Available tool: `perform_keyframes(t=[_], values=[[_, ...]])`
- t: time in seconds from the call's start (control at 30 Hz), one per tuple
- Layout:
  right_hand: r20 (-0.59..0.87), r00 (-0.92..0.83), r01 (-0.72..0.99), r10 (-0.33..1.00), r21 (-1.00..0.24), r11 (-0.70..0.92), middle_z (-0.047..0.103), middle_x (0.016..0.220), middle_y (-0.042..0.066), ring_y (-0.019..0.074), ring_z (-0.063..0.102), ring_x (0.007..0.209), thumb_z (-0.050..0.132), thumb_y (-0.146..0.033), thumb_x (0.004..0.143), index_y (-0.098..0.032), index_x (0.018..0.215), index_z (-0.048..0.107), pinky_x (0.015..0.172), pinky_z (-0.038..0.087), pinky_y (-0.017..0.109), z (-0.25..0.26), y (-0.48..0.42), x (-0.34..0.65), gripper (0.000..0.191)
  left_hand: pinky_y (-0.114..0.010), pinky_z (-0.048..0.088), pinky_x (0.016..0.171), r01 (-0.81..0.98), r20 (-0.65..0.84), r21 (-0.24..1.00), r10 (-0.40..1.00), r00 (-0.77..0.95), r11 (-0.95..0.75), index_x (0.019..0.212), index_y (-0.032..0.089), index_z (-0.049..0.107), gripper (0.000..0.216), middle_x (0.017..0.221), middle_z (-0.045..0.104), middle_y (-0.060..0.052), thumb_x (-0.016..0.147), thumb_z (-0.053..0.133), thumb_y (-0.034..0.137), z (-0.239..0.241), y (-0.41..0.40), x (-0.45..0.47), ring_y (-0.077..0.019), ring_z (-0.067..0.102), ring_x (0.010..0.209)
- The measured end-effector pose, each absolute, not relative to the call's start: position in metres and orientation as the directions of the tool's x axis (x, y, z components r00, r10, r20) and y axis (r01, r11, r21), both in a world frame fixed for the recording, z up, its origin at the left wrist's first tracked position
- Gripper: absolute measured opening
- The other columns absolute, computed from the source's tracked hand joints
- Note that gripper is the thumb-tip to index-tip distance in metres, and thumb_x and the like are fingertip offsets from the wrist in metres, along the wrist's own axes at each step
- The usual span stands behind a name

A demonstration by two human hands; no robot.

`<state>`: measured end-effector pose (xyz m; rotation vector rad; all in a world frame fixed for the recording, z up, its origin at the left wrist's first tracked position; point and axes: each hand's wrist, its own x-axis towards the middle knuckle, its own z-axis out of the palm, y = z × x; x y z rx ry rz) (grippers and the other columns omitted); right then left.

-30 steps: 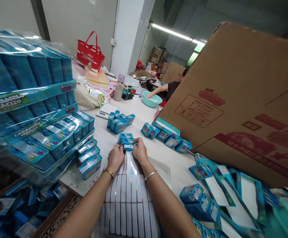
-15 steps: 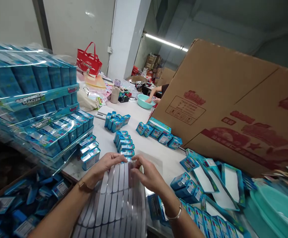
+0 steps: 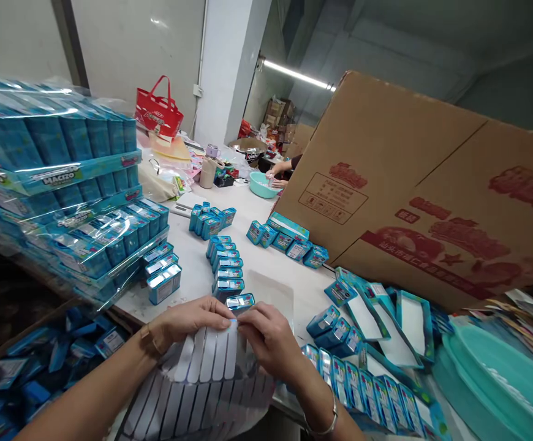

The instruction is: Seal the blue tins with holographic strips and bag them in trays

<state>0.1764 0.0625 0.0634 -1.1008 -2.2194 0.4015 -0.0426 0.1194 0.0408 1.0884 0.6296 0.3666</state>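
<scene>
My left hand (image 3: pixel 197 318) is closed, pinching the top edge of a sheet of long clear-white stickers (image 3: pixel 202 392) between thumb and fingers. Beside it, my right hand (image 3: pixel 271 337) is closed too, its fingertips pressed together at the sheet's top edge by the last sticker in the upper row. Whether a sticker is lifted there is hidden by the fingers. Just beyond both hands lies a small blue tin (image 3: pixel 240 301), with a row of similar tins (image 3: pixel 228 274) stretching away from it. The sheet slopes down toward me.
Wrapped trays of blue tins (image 3: pixel 92 177) are stacked at left, above a box of loose tins (image 3: pixel 64 361). A large carton (image 3: pixel 386 184) stands at right, near open trays (image 3: pixel 413 324) and green basins (image 3: pixel 491 373). Another person's hands work over a far basin (image 3: pixel 263 185).
Both hands and the sticker sheet have moved slightly down toward me, uncovering the nearest blue tin. The view has shifted a little, and the other person's hands have moved over the basin.
</scene>
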Motion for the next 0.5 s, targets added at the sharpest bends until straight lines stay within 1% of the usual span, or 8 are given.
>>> perform_keyframes(t=[0.13, 0.2, 0.23, 0.3, 0.37, 0.43, 0.5], values=[[0.540, -0.467, 0.637, 0.700, -0.345, 0.690, 0.069, 0.099, 0.007, 0.0226, 0.062, 0.091, 0.056, -0.016, 0.094, -0.025, 0.111, 0.066, 0.080, 0.048, 0.038, 0.061, 0.060, 0.178, 0.022, -0.021, 0.038, 0.054, -0.041, -0.307, 0.862, 0.584, 0.751, 0.505, 0.087, 0.016, 0.081, 0.029, 0.072, 0.071, -0.003, 0.066, 0.080, 0.035, 0.042, 0.118, -0.039, -0.0119, 0.052, 0.058], [0.569, -0.465, 0.645, 0.678, -0.307, 0.700, 0.070, 0.101, 0.007, 0.0232, 0.061, 0.091, 0.057, -0.013, 0.093, -0.026, 0.112, 0.066, 0.080, 0.047, 0.039, 0.061, 0.060, 0.178, 0.025, -0.021, 0.039, 0.054, -0.052, -0.305, 0.856, 0.583, 0.753, 0.515, 0.090, 0.015, 0.081, 0.031, 0.072, 0.072, -0.004, 0.066, 0.081, 0.035, 0.042, 0.120, -0.038, -0.0117, 0.052, 0.058], [0.573, -0.461, 0.643, 0.678, -0.311, 0.700, 0.070, 0.101, 0.007, 0.0233, 0.061, 0.091, 0.056, -0.013, 0.093, -0.027, 0.111, 0.066, 0.080, 0.047, 0.039, 0.061, 0.061, 0.177, 0.025, -0.021, 0.038, 0.054, -0.055, -0.303, 0.854, 0.582, 0.755, 0.517, 0.090, 0.015, 0.081, 0.031, 0.071, 0.071, -0.003, 0.066, 0.081, 0.035, 0.042, 0.120, -0.039, -0.0116, 0.052, 0.057], [0.567, -0.434, 0.627, 0.700, -0.368, 0.687, 0.069, 0.101, 0.006, 0.0229, 0.061, 0.091, 0.056, -0.012, 0.094, -0.027, 0.107, 0.066, 0.080, 0.047, 0.039, 0.061, 0.062, 0.175, 0.022, -0.021, 0.038, 0.054, -0.058, -0.293, 0.857, 0.578, 0.762, 0.511, 0.091, 0.015, 0.081, 0.030, 0.071, 0.071, -0.003, 0.068, 0.080, 0.034, 0.042, 0.122, -0.040, -0.0117, 0.051, 0.058], [0.535, -0.391, 0.600, 0.749, -0.469, 0.648, 0.068, 0.100, 0.006, 0.0225, 0.061, 0.092, 0.055, -0.013, 0.094, -0.026, 0.103, 0.065, 0.080, 0.047, 0.038, 0.063, 0.064, 0.171, 0.019, -0.021, 0.037, 0.056, -0.058, -0.269, 0.879, 0.592, 0.760, 0.473, 0.092, 0.016, 0.081, 0.028, 0.071, 0.071, -0.003, 0.071, 0.078, 0.034, 0.043, 0.124, -0.042, -0.0115, 0.050, 0.059], [0.495, -0.358, 0.573, 0.792, -0.553, 0.604, 0.067, 0.099, 0.006, 0.0222, 0.060, 0.094, 0.055, -0.014, 0.094, -0.025, 0.102, 0.063, 0.080, 0.048, 0.037, 0.064, 0.067, 0.168, 0.016, -0.021, 0.036, 0.058, -0.051, -0.227, 0.919, 0.629, 0.743, 0.391, 0.092, 0.017, 0.082, 0.026, 0.074, 0.071, -0.002, 0.073, 0.076, 0.034, 0.046, 0.127, -0.045, -0.0114, 0.048, 0.061], [0.457, -0.348, 0.569, 0.819, -0.591, 0.572, 0.066, 0.096, 0.005, 0.0220, 0.060, 0.093, 0.056, -0.013, 0.093, -0.024, 0.100, 0.062, 0.080, 0.047, 0.036, 0.066, 0.070, 0.164, 0.015, -0.022, 0.035, 0.060, -0.030, -0.177, 0.956, 0.656, 0.733, 0.291, 0.093, 0.018, 0.082, 0.025, 0.075, 0.071, -0.001, 0.076, 0.074, 0.033, 0.050, 0.129, -0.046, -0.0117, 0.047, 0.063]])
